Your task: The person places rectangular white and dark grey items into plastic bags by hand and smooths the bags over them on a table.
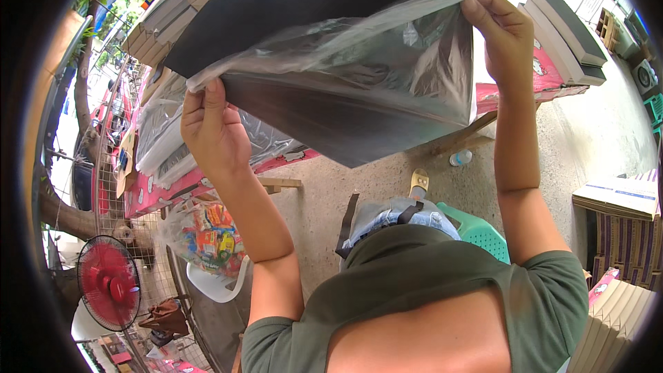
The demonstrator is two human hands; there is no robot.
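I hold a large black sheet [304, 0] up in front of me, partly slipped into a clear plastic bag [373, 69]. My left hand [210, 131] grips the bag's open edge and the sheet's lower left corner. My right hand [504, 34] pinches the bag's edge at the upper right. The bag covers the lower half of the sheet; the bare upper half sticks out at the top. Both arms are raised.
A table with a red patterned cloth [166, 190] holds bagged sheets [162, 145] at left. Stacks of boards [573, 34] lie at upper right, cardboard boxes [618, 197] at right. A red fan [107, 283], a bag of colourful packets [210, 238] and a green plastic chair [480, 231] stand below.
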